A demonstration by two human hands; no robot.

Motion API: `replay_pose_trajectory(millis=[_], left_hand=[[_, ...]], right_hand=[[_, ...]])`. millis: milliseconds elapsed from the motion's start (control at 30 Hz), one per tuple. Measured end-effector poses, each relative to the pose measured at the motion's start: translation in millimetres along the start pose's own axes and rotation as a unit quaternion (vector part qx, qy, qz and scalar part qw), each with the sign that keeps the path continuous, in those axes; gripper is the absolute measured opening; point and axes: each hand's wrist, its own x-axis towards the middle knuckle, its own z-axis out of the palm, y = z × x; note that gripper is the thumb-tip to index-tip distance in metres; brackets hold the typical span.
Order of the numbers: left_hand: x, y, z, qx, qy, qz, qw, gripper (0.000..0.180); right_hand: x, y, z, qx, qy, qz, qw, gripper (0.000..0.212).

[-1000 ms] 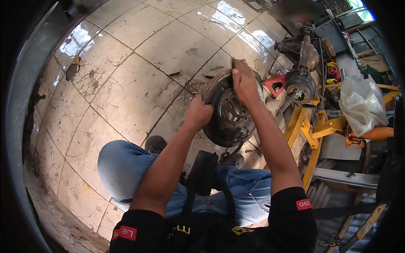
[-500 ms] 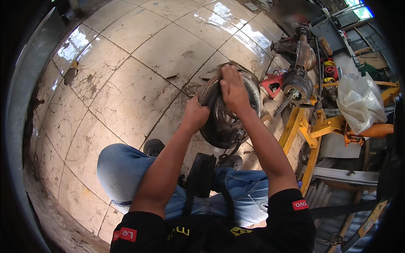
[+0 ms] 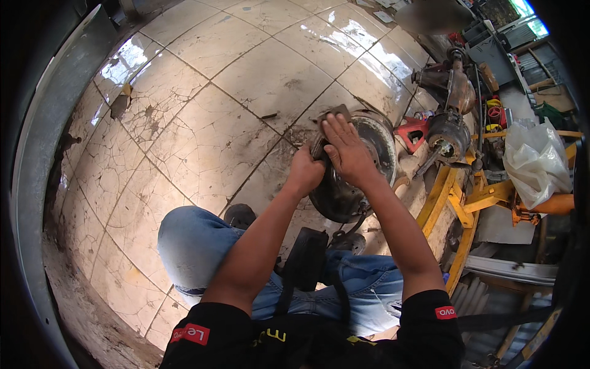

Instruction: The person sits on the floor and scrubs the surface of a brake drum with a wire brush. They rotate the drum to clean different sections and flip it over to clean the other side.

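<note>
Between my raised knees, a round, dark metal wheel brake assembly (image 3: 382, 144) with a worn, lighter rim sits on the tiled floor. Over its left side I hold a dark, curved piece that looks like a brake shoe (image 3: 317, 147). My left hand (image 3: 307, 170) is closed round its near part. My right hand (image 3: 347, 147) lies flat across it, fingers stretched out and pointing away from me. A brownish flat end (image 3: 336, 114) pokes out past the right fingertips; I cannot tell whether it belongs to the shoe. The palm hides what lies beneath.
To the right stand a red jack stand (image 3: 413, 132), a greasy axle housing (image 3: 448, 136) and a yellow metal frame (image 3: 437, 200). A clear plastic bag (image 3: 536, 163) hangs over the frame. Cracked tiles (image 3: 178, 141) spread to the left, beside a grey metal edge (image 3: 31, 154).
My right hand has slid nearer to me and to my left hand along the shoe. More of the brownish end shows past my fingertips. The whole view has shifted slightly.
</note>
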Motion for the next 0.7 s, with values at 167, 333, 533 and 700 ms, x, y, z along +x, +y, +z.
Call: replay_pose_trajectory(millis=[167, 333, 533, 700], left_hand=[[-0.5, 8.2, 17.0, -0.030, 0.000, 0.022, 0.999, 0.045], [-1.5, 18.1, 19.4, -0.008, -0.005, -0.043, 0.999, 0.047], [-1.4, 11.2, 12.5, -0.033, 0.002, -0.017, 0.999, 0.052], [2.5, 4.4, 12.9, -0.024, 0.026, -0.001, 0.999, 0.056]], right_hand=[[5.8, 76.7, -23.1, 0.026, 0.090, 0.295, 0.951, 0.048], [-2.2, 48.0, 7.7, -0.054, 0.100, 0.153, 0.982, 0.052], [5.8, 89.5, -21.0, 0.023, 0.102, 0.171, 0.980, 0.052], [-48.4, 148.8, -16.2, 0.124, 0.040, 0.460, 0.878, 0.064]])
